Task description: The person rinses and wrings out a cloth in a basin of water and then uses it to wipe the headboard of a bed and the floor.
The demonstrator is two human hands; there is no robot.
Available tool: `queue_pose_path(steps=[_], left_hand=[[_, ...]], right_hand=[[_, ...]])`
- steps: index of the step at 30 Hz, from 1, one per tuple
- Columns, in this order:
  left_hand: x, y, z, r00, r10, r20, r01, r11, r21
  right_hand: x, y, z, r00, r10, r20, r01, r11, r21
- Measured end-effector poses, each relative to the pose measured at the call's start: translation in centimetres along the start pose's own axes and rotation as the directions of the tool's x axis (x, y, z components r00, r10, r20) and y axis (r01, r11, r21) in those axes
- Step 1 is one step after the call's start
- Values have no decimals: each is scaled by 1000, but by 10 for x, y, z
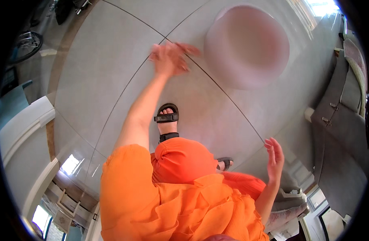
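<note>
My left hand (170, 58) reaches out over the tiled floor, blurred, with its fingers spread. It appears to hold nothing, though the blur hides detail at the fingertips. Just right of it is a round pale-pink tub (247, 48), also blurred, its inside showing. A gap separates the hand from the tub's wall. Whether the tub rests on the floor cannot be told. My right hand (275, 156) is raised at my right side, fingers extended and slightly apart, with nothing in it.
Glossy grey floor tiles (127, 60) with dark joints lie beneath me. My sandalled foot (167, 116) is in front. A grey sofa (338, 135) with cloths stands at right. A white moulded door frame (27, 126) is at left, and a bicycle wheel (29, 45) lies beyond.
</note>
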State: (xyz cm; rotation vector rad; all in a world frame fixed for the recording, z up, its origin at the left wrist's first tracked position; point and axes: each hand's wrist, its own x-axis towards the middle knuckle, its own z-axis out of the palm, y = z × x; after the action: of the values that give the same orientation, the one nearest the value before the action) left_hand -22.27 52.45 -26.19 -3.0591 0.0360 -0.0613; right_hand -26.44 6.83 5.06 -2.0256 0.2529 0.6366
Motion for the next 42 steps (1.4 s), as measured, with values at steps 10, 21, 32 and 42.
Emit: queue_pose_path(steps=[10, 21, 32, 42], left_hand=[[9, -10, -36, 952, -181, 247, 232, 953, -196], [11, -15, 10, 955, -295, -31, 291, 952, -92], [-26, 31, -31, 976, -173, 129, 199, 952, -231], [-40, -60, -82, 662, -749, 5, 748, 662, 59]], right_hand=[[4, 15, 11, 998, 49, 40, -50, 998, 23], [4, 16, 8, 998, 51, 49, -49, 998, -29], [14, 7, 9, 997, 15, 74, -14, 1000, -13], [6, 36, -6, 992, 121, 26, -118, 989, -87]])
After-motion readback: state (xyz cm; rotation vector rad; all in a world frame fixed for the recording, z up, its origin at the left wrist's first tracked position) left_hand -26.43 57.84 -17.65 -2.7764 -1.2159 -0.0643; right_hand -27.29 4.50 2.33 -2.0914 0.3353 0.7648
